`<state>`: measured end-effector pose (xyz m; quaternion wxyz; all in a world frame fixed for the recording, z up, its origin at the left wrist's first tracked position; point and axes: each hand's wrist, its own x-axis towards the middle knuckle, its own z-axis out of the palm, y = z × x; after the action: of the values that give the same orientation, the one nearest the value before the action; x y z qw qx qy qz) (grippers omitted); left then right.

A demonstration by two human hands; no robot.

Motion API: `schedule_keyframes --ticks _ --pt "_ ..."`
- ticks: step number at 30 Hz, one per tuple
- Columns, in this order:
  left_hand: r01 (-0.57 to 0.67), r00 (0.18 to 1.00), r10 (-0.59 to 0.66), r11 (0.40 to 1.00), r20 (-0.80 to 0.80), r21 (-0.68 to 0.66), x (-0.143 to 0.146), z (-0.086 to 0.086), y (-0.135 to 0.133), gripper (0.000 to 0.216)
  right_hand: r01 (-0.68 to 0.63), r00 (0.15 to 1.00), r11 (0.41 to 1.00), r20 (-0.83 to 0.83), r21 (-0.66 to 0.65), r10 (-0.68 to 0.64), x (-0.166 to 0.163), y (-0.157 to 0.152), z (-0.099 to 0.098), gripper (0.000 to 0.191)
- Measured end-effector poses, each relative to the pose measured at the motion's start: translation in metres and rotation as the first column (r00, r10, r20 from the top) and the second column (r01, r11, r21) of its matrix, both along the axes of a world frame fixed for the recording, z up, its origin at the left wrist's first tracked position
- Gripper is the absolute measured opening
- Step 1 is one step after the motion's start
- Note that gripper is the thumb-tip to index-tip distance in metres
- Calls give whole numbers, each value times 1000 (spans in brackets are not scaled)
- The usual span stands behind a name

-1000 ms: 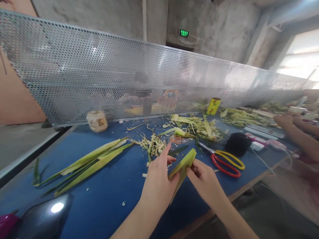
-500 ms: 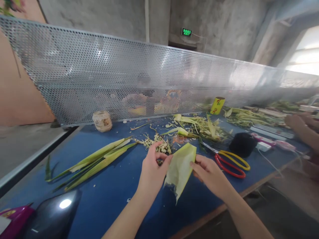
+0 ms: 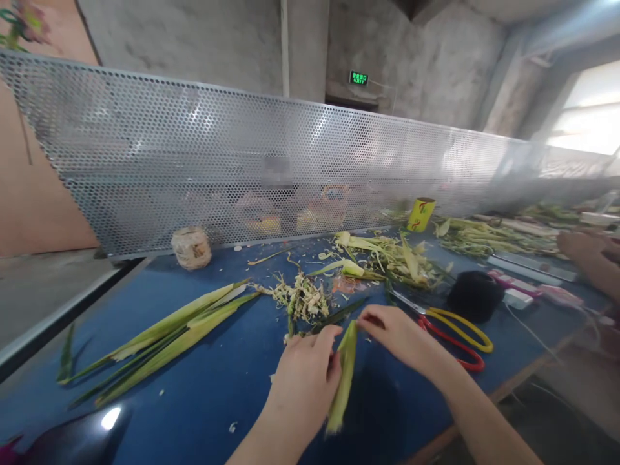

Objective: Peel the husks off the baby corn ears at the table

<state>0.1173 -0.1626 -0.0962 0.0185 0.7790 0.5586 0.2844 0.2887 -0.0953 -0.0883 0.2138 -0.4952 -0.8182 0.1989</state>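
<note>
A strip of pale green corn husk (image 3: 345, 381), folded narrow, hangs between my two hands over the blue table. My left hand (image 3: 310, 371) is closed around its left side, with the fingertips partly hidden. My right hand (image 3: 390, 329) pinches the top end of the husk between thumb and fingers. Just beyond my hands lies a heap of small curled husk scraps (image 3: 303, 297). To the left, several long green husk leaves (image 3: 188, 336) lie together on the table.
Red-and-yellow-handled scissors (image 3: 455, 329) lie right of my right hand, beside a black bundle (image 3: 475, 295). Farther back are a husk pile (image 3: 387, 255), a yellow roll (image 3: 421, 214) and a twine ball (image 3: 192, 248) before a perforated metal screen (image 3: 217, 155). Another person's hand (image 3: 588, 252) shows far right.
The husk was spread wide and flat; now it is folded into a narrow strip. Both hands have moved lower in view, and the left has closed around the husk. The camera has tilted slightly up.
</note>
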Motion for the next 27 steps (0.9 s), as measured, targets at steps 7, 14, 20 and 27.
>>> schedule_keyframes --ticks 7,14,20,27 --pt "75 996 -67 985 -59 157 3 -9 3 26 -51 913 955 400 293 -74 -41 91 17 12" --pt "91 991 -61 961 -122 261 0 -13 7 24 -96 808 922 570 375 -148 -70 155 4 21" --pt "105 990 -71 949 -123 299 1 -16 6 21 -121 748 926 646 358 -152 -66 167 -2 18" --pt "102 993 -78 955 -94 279 2 -19 3 23 -188 699 925 707 332 -112 -83 170 7 14"
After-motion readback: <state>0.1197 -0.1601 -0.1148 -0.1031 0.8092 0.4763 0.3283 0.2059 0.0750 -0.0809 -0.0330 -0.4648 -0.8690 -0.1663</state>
